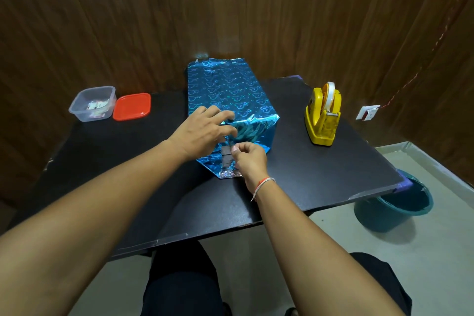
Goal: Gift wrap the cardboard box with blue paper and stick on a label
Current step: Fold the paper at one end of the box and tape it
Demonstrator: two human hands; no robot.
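Blue foil paper [228,87], heart-printed, covers the cardboard box [246,131] at table [320,174] centre; long sides wrapped, near end unfinished. Left hand [205,133] presses the folded end flaps down, fingers spread and lightly bent. Right hand [247,159] pinches what looks like a clear tape strip against the lower flap at 6 o'clock. Foil likely slippery, springy, crease-prone; best held flat at the folds. Yellow tape dispenser [323,115] at 3 o'clock. Clear tub [92,103] holding small printed slips, red lid [131,106], at 9 o'clock.
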